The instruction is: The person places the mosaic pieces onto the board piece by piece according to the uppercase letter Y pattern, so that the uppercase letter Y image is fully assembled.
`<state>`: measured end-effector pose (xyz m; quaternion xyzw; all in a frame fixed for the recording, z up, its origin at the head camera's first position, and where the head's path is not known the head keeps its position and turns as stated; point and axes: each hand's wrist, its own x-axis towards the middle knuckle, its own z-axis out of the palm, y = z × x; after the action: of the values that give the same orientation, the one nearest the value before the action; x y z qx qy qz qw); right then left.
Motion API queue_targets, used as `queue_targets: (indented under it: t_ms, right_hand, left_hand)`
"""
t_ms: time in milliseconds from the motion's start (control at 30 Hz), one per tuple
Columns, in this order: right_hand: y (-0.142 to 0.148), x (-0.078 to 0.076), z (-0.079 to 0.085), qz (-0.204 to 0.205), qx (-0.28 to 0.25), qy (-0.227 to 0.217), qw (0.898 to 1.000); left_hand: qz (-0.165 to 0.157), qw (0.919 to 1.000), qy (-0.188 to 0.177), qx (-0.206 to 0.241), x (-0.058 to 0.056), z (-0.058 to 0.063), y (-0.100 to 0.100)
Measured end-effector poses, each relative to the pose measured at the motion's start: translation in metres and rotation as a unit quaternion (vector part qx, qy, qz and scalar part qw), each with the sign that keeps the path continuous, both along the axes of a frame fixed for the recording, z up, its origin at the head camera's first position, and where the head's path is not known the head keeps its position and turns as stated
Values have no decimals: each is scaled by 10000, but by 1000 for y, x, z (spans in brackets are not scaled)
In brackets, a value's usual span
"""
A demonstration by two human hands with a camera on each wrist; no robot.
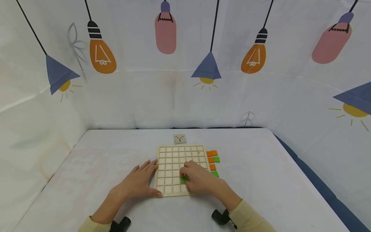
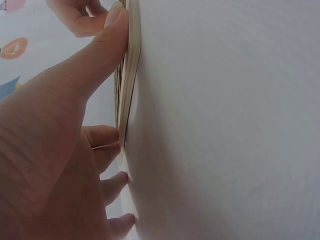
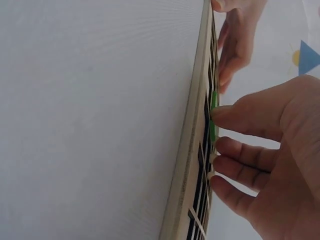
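A pale wooden grid board (image 1: pixel 168 174) lies on the white table. My left hand (image 1: pixel 139 182) rests along its left side with the fingers extended. In the left wrist view, the thumb (image 2: pixel 107 42) lies on the board's near corner edge. Over the lower middle of the grid, my right hand (image 1: pixel 200 179) has its fingers curled down at a small green square tile (image 1: pixel 183 180). The right wrist view shows the thumb and forefinger pinching this green tile (image 3: pixel 213 131) at board level. The right hand hides part of the grid.
Along the board's right side lie several loose tiles, among them an orange tile (image 1: pixel 213 167), a green tile (image 1: pixel 216 159) and another green tile (image 1: pixel 214 173). A small card with a grid pattern (image 1: pixel 179 139) lies beyond the board. A lamp-print curtain (image 1: pixel 174 96) hangs behind.
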<state>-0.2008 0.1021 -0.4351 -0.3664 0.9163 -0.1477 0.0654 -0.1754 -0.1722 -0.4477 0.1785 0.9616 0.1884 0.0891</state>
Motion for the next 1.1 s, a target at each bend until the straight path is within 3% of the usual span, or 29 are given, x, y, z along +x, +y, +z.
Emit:
queue_targets:
  t_ms: [333, 1100]
  right_hand:
    - [5, -5, 5, -89, 102, -280, 9995]
    - [33, -12, 11, -404, 174, 77, 9990]
  left_hand:
    - [3, 10000, 55, 47, -4, 1, 3]
    - [10, 9999, 142, -17, 2, -3, -1]
